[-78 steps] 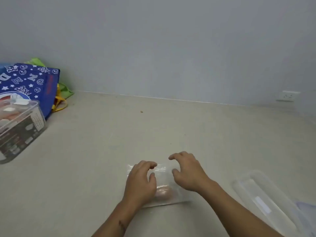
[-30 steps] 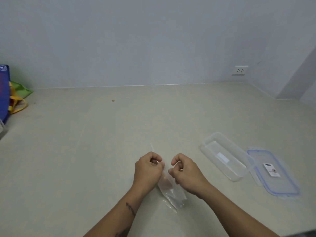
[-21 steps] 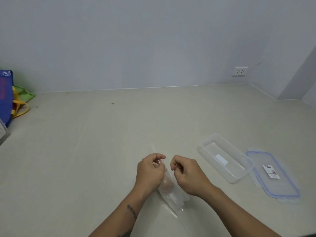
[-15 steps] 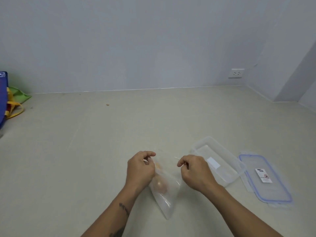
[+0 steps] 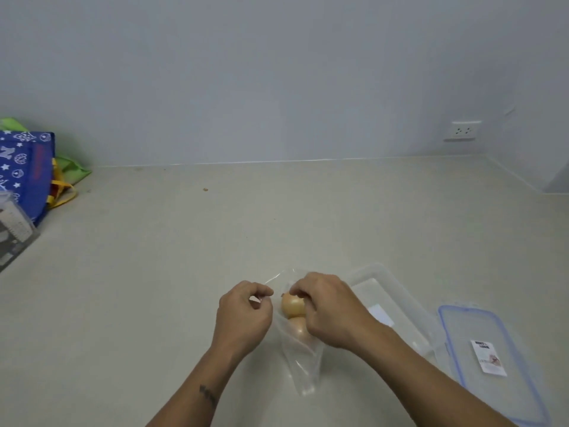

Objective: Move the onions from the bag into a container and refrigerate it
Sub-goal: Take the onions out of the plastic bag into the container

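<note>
A clear plastic bag (image 5: 303, 365) lies on the pale counter near me with its mouth pointing away. Two yellow onions sit in it: one onion (image 5: 292, 304) at the mouth, a second onion (image 5: 298, 328) just behind it. My left hand (image 5: 243, 315) pinches the bag's left rim. My right hand (image 5: 331, 312) reaches into the mouth, fingertips on the front onion. An empty clear rectangular container (image 5: 397, 303) stands right of the bag, partly hidden by my right wrist. Its blue-rimmed lid (image 5: 489, 359) lies flat further right.
A blue patterned tote bag (image 5: 26, 171) with green fabric and yellow handles leans at the far left against the wall. A clear box (image 5: 12, 229) stands in front of it. A wall socket (image 5: 462, 130) is at the back right. A small crumb (image 5: 205, 189) lies mid-counter.
The bag's mouth has been pulled open by both hands. My right hand let go of the rim and went inside onto the front onion. My view swung back left, showing the tote again.
</note>
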{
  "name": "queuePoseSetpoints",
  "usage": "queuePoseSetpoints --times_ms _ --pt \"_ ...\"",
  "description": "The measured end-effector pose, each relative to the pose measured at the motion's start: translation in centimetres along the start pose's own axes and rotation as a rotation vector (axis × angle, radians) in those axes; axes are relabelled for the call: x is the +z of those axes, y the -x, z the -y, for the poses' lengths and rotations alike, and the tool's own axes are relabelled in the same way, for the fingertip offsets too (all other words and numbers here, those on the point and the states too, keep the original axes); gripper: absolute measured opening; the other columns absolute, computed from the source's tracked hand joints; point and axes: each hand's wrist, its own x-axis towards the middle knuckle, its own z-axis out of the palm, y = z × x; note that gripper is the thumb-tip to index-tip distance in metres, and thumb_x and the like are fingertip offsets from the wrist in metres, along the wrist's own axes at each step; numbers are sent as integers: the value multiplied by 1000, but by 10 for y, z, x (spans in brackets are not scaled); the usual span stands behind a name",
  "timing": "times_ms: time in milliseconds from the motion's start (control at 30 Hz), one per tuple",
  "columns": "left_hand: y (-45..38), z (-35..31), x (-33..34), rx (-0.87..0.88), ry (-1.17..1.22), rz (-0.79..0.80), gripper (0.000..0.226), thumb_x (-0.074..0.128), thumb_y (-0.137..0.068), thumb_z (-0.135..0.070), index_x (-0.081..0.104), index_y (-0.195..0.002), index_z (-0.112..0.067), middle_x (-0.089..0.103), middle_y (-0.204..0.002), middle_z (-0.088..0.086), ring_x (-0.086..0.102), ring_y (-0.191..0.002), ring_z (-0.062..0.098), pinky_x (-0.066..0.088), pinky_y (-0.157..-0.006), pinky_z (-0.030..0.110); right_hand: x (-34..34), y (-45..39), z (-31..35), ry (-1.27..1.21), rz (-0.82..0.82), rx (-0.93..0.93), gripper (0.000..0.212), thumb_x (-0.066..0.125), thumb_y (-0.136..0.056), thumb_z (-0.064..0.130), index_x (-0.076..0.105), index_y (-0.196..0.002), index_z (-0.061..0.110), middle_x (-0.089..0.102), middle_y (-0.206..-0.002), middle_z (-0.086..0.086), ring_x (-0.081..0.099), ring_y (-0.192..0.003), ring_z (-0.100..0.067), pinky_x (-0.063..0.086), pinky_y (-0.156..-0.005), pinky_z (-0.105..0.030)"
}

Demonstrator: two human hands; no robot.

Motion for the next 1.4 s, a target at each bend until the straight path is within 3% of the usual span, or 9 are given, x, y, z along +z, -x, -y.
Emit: queuePoseSetpoints --times_ms 167,300,600,733,833,933,1133,1300,1400 --pt "-5 -4 4 -109 -10 -25 17 72 -75 -13 69 -66 -26 69 -74 -12 62 -60 3 44 -57 19 27 -40 -9 123 382 133 46 47 -90 25 47 -136 23 50 -134 -13 53 -118 -34 46 -95 -40" --pt "-3 -9 9 -69 -38 59 26 64 -78 -5 69 -79 -31 67 -85 -13 62 -62 2 45 -58 17 50 -50 -24 77 476 190 48 43 -94 31 35 -142 28 40 -140 -19 52 -116 -38 45 -94 -44" --pt "-8 -12 14 -22 78 41 31 61 -85 -4 70 -77 -32 73 -83 -5 70 -66 13 48 -51 12 15 -29 -36 -159 349 -11 34 57 -83 36 50 -115 48 48 -109 4 56 -100 -24 49 -88 -38" --pt "-8 -9 14 -47 119 38 32 60 -87 -2 71 -82 -32 72 -88 0 73 -72 11 51 -57 15 -38 2 -59 -391 50 -29 41 62 -75 41 53 -113 53 53 -108 19 57 -96 -3 53 -74 -19" --pt "-7 -10 17 -58 156 52 34 59 -87 -1 72 -83 -31 72 -89 1 73 -74 8 51 -63 23 -50 8 -101 -319 -111 147 38 63 -78 31 53 -110 50 51 -107 16 58 -91 -6 52 -78 -24" --pt "-5 -14 22 -48 162 68 37 57 -86 2 72 -83 -32 72 -89 -6 73 -73 10 51 -64 23 -34 5 -130 -106 28 344 35 60 -82 25 49 -106 48 48 -110 5 59 -88 -21 52 -83 -39" --pt "-4 -17 23 -40 145 71 32 61 -91 -9 72 -80 -36 71 -88 -19 70 -70 8 51 -63 19 -9 4 -136 -36 113 425 40 52 -85 17 47 -118 38 43 -119 -2 56 -85 -24 51 -80 -37" --pt "-1 -14 16 -59 172 65 30 62 -91 -10 73 -81 -36 73 -88 -14 69 -69 10 57 -70 31 -20 1 -75 -174 -249 159 28 49 -84 24 56 -109 35 54 -106 13 58 -92 -9 49 -77 -28" --pt "-1 -12 17 -48 188 52 28 63 -90 -10 73 -82 -35 73 -88 -13 68 -68 11 57 -68 30 -11 -6 -30 -199 -94 -38 27 46 -86 26 62 -107 32 66 -104 11 59 -96 -7 49 -80 -24"
